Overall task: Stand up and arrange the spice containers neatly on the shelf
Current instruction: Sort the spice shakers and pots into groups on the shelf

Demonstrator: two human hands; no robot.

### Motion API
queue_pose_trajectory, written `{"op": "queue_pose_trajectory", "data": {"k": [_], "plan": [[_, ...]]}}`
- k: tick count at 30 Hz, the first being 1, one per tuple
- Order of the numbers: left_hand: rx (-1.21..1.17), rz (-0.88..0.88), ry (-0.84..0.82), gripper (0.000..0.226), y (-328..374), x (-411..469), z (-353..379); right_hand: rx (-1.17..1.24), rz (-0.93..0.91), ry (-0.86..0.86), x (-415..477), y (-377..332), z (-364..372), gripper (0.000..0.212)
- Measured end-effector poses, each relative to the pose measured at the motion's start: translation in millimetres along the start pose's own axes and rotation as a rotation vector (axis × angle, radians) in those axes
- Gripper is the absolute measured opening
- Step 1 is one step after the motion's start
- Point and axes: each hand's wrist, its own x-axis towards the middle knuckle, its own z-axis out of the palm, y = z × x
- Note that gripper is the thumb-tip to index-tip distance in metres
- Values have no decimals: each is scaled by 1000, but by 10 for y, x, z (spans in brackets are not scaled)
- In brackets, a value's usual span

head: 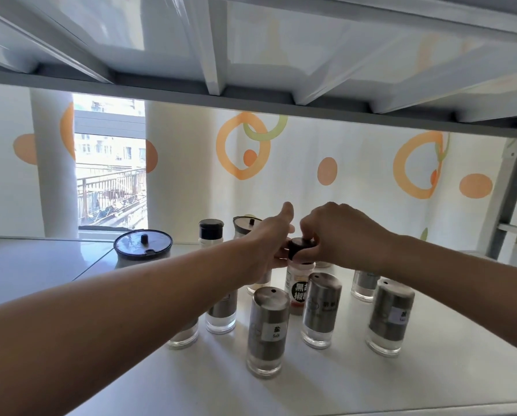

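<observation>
Several steel-sleeved glass spice shakers stand upright on the white shelf [209, 382]: a salt shaker [267, 328] in front, another [321, 307] right of it, one [390, 315] at the far right. A black-labelled pepper bottle [299, 288] stands in the middle. My right hand [341, 235] grips its black cap [296, 249] from above. My left hand [273, 238] touches the same bottle's neck from the left, thumb raised. My left forearm hides parts of two shakers [221, 313].
A black-capped white bottle [210, 232] and two round lidded jars [143, 246], [246, 225] stand toward the back left. Behind hangs a curtain with orange rings; a window gap shows at left. A grey upright [512, 187] bounds the right; an upper shelf hangs low overhead.
</observation>
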Motion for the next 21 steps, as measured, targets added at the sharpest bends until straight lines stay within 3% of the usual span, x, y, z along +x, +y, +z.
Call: {"op": "queue_pose_trajectory", "data": {"k": [7,21], "plan": [[64,0,-30,56,5,36,-41,-23,-64,-73,4,70,-27,34],[76,29,-23,53,-57,116,-23,-205,-105,-26,26,12,30,28]]}}
